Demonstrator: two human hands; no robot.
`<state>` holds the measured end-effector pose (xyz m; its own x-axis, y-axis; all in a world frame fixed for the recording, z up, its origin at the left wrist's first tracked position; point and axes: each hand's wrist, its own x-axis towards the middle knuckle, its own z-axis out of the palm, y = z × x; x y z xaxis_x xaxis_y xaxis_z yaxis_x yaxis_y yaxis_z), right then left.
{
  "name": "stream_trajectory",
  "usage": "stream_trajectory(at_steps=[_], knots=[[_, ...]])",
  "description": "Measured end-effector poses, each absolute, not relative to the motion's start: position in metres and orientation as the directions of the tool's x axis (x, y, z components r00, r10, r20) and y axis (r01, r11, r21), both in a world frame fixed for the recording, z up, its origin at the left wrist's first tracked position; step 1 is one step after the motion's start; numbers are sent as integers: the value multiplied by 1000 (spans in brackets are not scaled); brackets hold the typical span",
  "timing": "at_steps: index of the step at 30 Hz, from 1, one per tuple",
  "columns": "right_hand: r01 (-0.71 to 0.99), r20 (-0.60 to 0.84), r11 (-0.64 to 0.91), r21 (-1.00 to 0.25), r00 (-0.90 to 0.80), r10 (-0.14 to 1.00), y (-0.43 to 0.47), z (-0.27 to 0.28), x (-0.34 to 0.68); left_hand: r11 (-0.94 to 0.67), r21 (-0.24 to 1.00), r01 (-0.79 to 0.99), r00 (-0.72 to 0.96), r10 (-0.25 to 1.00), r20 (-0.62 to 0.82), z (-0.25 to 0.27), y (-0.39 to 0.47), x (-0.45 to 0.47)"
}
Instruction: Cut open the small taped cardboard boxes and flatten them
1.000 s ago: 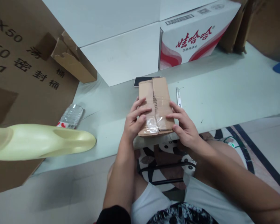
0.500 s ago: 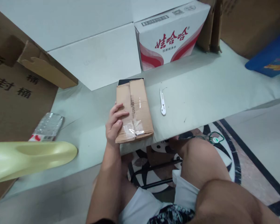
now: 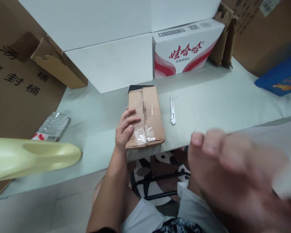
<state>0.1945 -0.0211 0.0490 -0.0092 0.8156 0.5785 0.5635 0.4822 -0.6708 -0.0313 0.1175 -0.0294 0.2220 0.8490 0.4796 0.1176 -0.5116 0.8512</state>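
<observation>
A small brown cardboard box (image 3: 151, 110) lies near the front edge of the cloth-covered table, clear tape across its near end. My left hand (image 3: 126, 126) grips the box by its left side, fingers over the top. A flat dark thing with a pale rim (image 3: 138, 87) sticks out from behind the far end of the box. Right of the box lies a white utility knife (image 3: 173, 113), touched by neither hand. Close to the camera, my right hand (image 3: 235, 168) is raised over my leg, its fingers bent and smeared by motion; whether it holds anything I cannot make out.
Large white boxes (image 3: 109, 63) and a white carton with red writing (image 3: 189, 50) line the back. At left are a pale yellow rounded object (image 3: 36, 158), a silvery packet (image 3: 53, 124) and brown cartons (image 3: 16, 74). A blue container (image 3: 281, 76) stands at right.
My right hand has come up into view at the lower right. My left hand remains on the box, and the whole view has shifted slightly.
</observation>
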Motion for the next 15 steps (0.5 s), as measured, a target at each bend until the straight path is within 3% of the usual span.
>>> stream_trajectory(at_steps=[1,3,6,9,15], knots=[[533,587,471,-703,60,808,-5,43,197,-509,852,122,225,850,476,-29,117,-32],[367,563,443,-818,354,747,24,23,206,-505,854,126,233,852,469,-28,115,-33],[368,293,120,-922,461,838,57,-11,224,-503,854,131,236,853,466,-27,113,-34],[535,176,-103,-838,446,878,72,-33,239,-506,852,138,242,851,466,-26,113,-35],[761,87,-300,-575,422,902,83,-41,241,-507,854,116,260,846,466,-25,113,-33]])
